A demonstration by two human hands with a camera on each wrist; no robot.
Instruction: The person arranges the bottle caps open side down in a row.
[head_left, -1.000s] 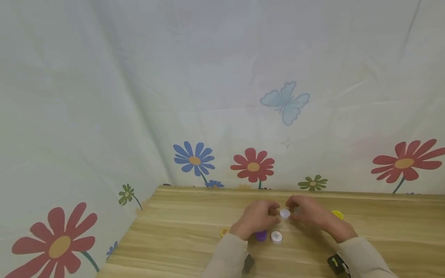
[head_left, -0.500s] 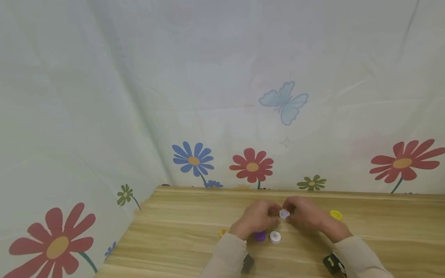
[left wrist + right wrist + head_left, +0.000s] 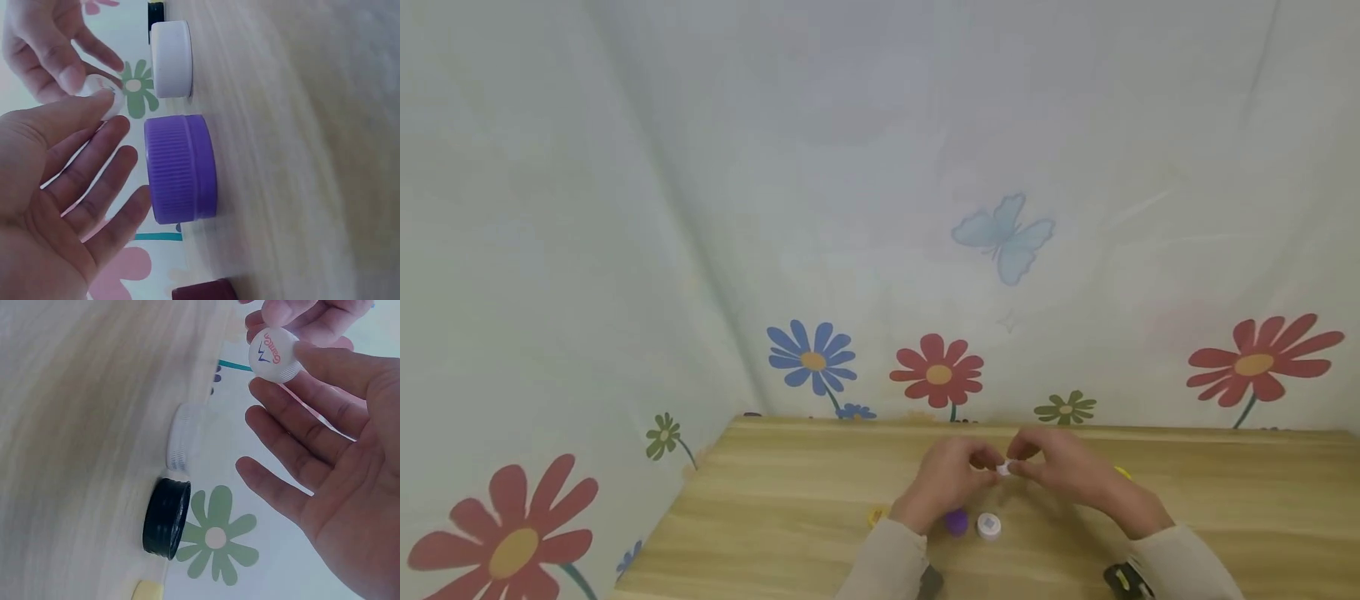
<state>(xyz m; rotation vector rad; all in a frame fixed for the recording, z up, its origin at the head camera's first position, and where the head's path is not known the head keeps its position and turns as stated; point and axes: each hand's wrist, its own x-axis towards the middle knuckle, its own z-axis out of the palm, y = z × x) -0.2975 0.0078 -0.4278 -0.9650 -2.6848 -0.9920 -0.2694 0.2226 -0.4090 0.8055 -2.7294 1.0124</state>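
Note:
A small white bottle cap (image 3: 1004,468) with red and blue print on its face is held above the wooden table, between both hands. My left hand (image 3: 951,479) pinches one side of it with thumb and forefinger; the other fingers spread loosely in the left wrist view. From the opposite side, my right hand (image 3: 1067,467) pinches the same cap. Below the hands, a purple cap (image 3: 181,169) and another white cap (image 3: 988,526) sit on the table. The right wrist view shows the held cap's printed face (image 3: 272,355) tilted towards the camera.
An orange-yellow cap (image 3: 877,517) lies left of the left wrist. A yellow cap (image 3: 1122,472) is partly hidden behind the right forearm. A black cap (image 3: 165,519) stands beside a white one (image 3: 179,437). A dark red cap (image 3: 206,290) shows low in the left wrist view.
The white cap between the hands has tilted, so less of its face shows from the head. The right fingers have closed in on it. The head view has shifted slightly.

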